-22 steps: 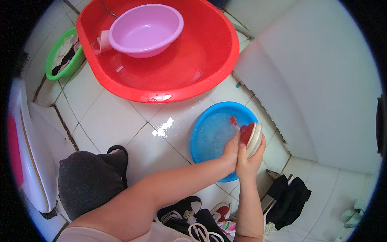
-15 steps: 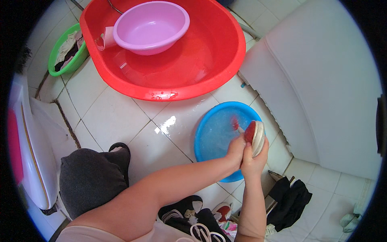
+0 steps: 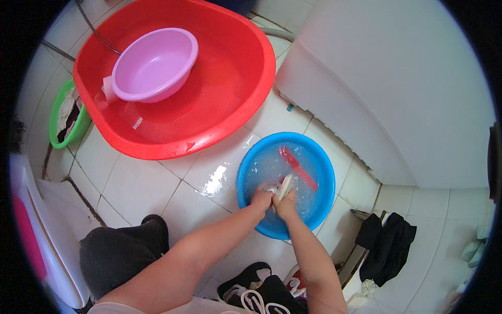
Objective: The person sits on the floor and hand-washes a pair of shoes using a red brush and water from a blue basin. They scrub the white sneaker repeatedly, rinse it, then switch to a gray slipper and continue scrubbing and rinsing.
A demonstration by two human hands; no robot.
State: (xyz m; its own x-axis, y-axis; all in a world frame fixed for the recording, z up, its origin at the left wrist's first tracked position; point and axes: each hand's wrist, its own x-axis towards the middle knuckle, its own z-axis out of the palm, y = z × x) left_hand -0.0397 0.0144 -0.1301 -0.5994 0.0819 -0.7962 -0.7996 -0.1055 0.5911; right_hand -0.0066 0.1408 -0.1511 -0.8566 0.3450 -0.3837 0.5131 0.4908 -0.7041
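Observation:
In the blue basin (image 3: 327, 199) of cloudy water, both my hands are closed around a red shoe with a white sole (image 3: 285, 186). My left hand (image 3: 262, 198) grips its left side, close against my right hand (image 3: 285, 204), which holds the sole side. Much of the shoe is hidden by the fingers and the water. A red brush (image 3: 299, 168) lies slanted in the water just beyond the shoe, touching neither hand.
A large red tub (image 3: 219, 115) holding a purple basin (image 3: 154, 65) stands at the far left, beside a green basin of clothes (image 3: 68, 112). A white appliance (image 3: 387, 99) rises at the right. Black cloth (image 3: 387, 248) hangs at the lower right. Another red shoe (image 3: 296, 282) lies near my feet.
My hands have lowered the shoe from above the basin's right side into the water, nearer its middle. The brush now shows more fully. The whole view has shifted.

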